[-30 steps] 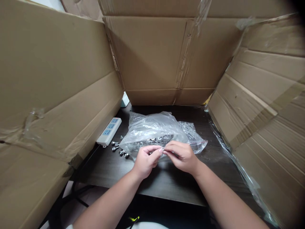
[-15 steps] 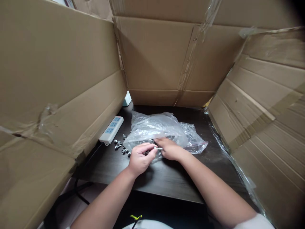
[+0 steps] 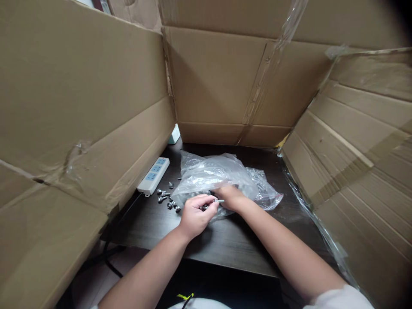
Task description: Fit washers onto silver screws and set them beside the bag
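Observation:
Between thumb and forefinger, my left hand (image 3: 198,214) pinches a thin silver bolt (image 3: 220,201), its shank pointing right. My right hand (image 3: 228,196) reaches into the mouth of a clear plastic bag (image 3: 212,169); its fingers are hidden inside the bag. Dark and silver metal parts show dimly through the bag's opening. Left of the bag, several loose bolts (image 3: 163,197) with washers or nuts lie scattered on the dark table (image 3: 151,231). A second clear bag (image 3: 265,189), with metal pieces in it, lies to the right.
A white power strip (image 3: 153,177) with blue socket faces lies at the left. Cardboard walls stand on the left (image 3: 80,86), at the back (image 3: 219,81) and on the right (image 3: 360,128). A small pale box (image 3: 174,134) sits in the back left corner.
My right hand has gone deeper into the bag, so its fingers no longer show. My left hand still pinches the bolt. The whole view has shifted slightly.

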{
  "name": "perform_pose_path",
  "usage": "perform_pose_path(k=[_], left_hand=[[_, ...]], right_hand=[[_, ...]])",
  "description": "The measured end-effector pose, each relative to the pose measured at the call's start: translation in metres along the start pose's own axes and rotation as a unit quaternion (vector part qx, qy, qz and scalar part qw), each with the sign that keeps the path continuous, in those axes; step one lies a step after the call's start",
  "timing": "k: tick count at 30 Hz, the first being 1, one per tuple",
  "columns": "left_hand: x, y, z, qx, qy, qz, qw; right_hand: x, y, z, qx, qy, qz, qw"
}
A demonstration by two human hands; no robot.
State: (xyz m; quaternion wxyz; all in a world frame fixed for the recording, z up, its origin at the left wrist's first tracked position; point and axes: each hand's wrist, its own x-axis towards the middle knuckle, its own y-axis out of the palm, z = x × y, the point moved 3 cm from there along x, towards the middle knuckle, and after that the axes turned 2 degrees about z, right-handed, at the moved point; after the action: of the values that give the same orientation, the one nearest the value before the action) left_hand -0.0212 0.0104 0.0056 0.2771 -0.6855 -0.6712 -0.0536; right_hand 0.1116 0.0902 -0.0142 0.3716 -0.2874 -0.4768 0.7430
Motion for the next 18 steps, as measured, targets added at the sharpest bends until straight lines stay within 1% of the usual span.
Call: perform_pose_path(k=[3, 6, 13, 18], left_hand=[[0.001, 0.002, -0.001, -0.001, -0.002, 0.007, 1.000], [0.001, 0.002, -0.002, -0.005, -0.008, 0.002, 1.000], [-0.002, 0.002, -0.001, 0.018, -0.009, -0.002, 1.000], [-0.004, 0.001, 0.000, 0.023, -0.011, -0.013, 1.000]], right_hand=[[0.004, 0.005, 0.003, -0.007, -0.007, 0.028, 1.000], [0.005, 0.009, 0.004, -0.009, -0.001, 0.023, 1.000], [0.003, 0.009, 0.005, 0.043, 0.008, -0.033, 0.998], [-0.009, -0.005, -0.001, 0.109, 0.048, -0.092, 0.989]])
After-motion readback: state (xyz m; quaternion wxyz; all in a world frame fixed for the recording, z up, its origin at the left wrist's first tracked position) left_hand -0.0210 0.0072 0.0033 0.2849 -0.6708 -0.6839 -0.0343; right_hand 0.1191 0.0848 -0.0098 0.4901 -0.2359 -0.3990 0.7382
